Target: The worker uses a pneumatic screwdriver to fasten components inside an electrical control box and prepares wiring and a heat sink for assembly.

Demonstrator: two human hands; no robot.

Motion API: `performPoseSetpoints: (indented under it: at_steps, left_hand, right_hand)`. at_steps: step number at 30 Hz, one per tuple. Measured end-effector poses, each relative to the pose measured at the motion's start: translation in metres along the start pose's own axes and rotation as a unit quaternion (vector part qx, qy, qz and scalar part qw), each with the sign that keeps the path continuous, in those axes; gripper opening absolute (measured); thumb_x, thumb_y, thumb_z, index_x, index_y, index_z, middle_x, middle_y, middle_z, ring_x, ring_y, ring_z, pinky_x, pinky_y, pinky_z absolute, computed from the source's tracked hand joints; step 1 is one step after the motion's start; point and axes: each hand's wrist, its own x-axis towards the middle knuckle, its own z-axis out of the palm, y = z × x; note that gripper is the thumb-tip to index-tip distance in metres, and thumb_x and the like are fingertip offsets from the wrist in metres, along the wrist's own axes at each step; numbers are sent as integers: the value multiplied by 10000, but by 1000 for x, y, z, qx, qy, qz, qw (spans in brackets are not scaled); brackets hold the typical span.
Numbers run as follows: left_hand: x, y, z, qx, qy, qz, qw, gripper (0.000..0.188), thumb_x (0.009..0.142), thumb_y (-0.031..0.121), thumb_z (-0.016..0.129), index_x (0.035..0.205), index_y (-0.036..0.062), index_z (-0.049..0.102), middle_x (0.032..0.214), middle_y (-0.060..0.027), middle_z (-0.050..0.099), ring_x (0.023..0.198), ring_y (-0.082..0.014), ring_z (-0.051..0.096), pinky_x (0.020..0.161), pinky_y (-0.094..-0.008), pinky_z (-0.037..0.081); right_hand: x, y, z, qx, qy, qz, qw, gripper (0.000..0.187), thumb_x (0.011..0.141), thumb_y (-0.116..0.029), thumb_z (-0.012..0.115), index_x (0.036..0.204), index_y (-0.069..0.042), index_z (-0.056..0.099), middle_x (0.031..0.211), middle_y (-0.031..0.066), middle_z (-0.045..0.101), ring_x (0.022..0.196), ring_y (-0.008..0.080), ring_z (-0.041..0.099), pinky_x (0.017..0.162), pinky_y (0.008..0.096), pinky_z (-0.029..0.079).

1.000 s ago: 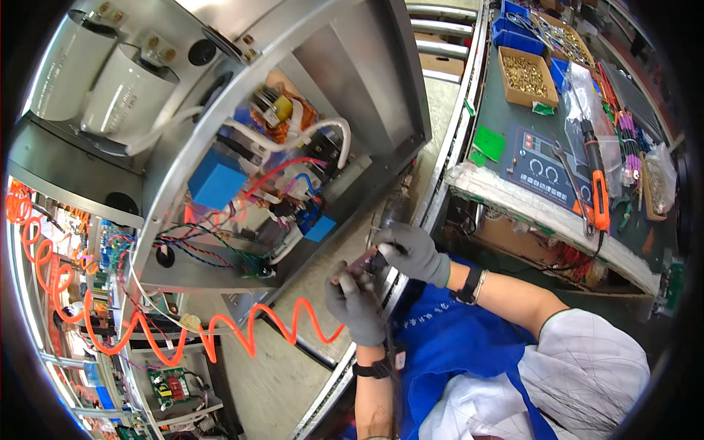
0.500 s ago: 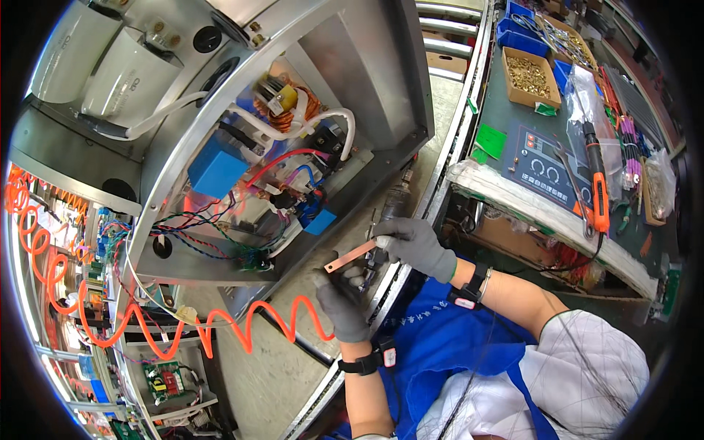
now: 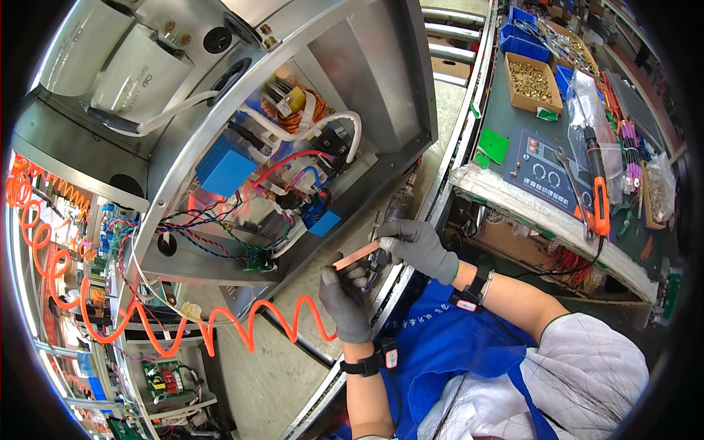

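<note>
A flat, narrow copper busbar (image 3: 357,254) is held between my two grey-gloved hands, in front of the open metal cabinet. My right hand (image 3: 418,249) pinches its right end between thumb and fingers. The fingers of my left hand (image 3: 346,304) are curled up at the other end, with the thumb against the bar's tip. Just behind the hands a dark, cylindrical power tool (image 3: 400,204) lies on the conveyor, partly hidden by my right hand.
The metal cabinet (image 3: 400,81) holds blue blocks, a copper coil and wires. An orange coiled hose (image 3: 249,334) runs across the lower left. On the right bench (image 3: 499,103) are a box of brass fasteners (image 3: 529,79), blue bins, a wrench and an orange-black screwdriver (image 3: 598,183). Conveyor rollers (image 3: 449,53) lie beyond.
The busbar has turned slightly, and its hole at the left end no longer shows. My left thumb has come up to that tip. The view has shifted a little.
</note>
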Motion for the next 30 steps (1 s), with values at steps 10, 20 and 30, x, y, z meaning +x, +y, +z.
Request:
performPoseSetpoints:
  at_steps: [10,20,30]
  left_hand:
    - [-4,14,10,86,45,5,995,351,1054,308,502,1018,-11,645,804,-73,670,659,-107,585,603,-244,471]
    - [-39,32,30,286,-122,8,950,355,1023,302,563,1078,-22,698,786,-46,665,618,-92,586,583,-243,484]
    - [-142,-25,28,280,-192,-39,940,394,991,271,608,1267,-10,617,999,-97,679,790,-108,620,692,-222,509]
  right_hand:
    - [-6,-31,-3,-49,-24,54,997,319,997,-250,602,1192,-5,668,785,32,673,605,67,610,516,220,467]
    - [-76,-87,-34,-130,-232,178,947,388,1010,-378,551,1145,-30,654,859,38,694,596,82,617,509,231,481]
    - [-157,-85,-110,23,213,-12,977,328,1010,-139,519,1274,56,541,1030,129,675,809,136,666,720,264,579]
